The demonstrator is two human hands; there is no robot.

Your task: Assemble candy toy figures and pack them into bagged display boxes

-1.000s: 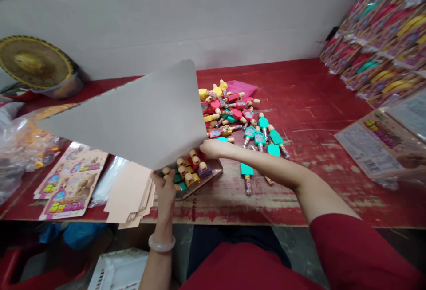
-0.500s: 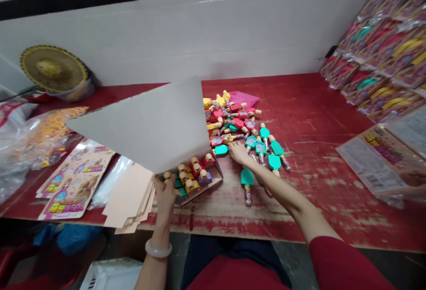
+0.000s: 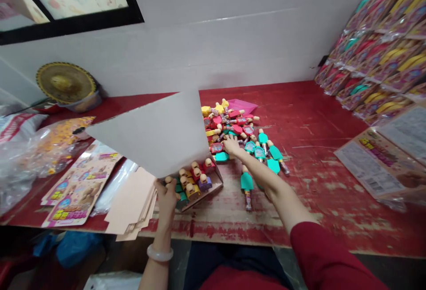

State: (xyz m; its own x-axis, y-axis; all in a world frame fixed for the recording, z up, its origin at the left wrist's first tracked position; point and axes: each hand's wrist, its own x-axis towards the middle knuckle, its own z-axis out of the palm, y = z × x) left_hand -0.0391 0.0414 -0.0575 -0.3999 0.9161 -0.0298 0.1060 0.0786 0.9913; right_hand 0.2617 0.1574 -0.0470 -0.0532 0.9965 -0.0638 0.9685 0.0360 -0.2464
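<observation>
So here's my bench: a long wooden table [image 3: 282, 103] painted red, scuffed to bare tan wood along the near edge, running up to a pale grey panelled wall [image 3: 233, 41]. Far left there's a black-framed window [image 3: 100, 15], with a round golden dish with a spiky rim [image 3: 65, 84] propped on a clear plastic tub [image 3: 83, 102] below it.

My left hand [image 3: 166, 194] is curled round the left near corner of a shallow brown cardboard box [image 3: 207, 196], thumb and fingers bent in tight. Its big grey-white lid flap [image 3: 153, 135] is up, and inside sit green, yellow, red and purple plastic toys with round tan heads [image 3: 189, 188].

My right hand [image 3: 232, 143] is down on the loose pile of yellow, red and teal plastic toys with tan knobs [image 3: 236, 128], just right of the box. Fingers are bent and a bit spread; can't tell if they've got one.

Left of the box: plain peach card sheets [image 3: 128, 201], printed pink-and-tan cards [image 3: 75, 192] and a clear bag of orange-yellow bits [image 3: 60, 139]. Far right is a wall of plastic-wrapped toy packs [image 3: 382, 59].
</observation>
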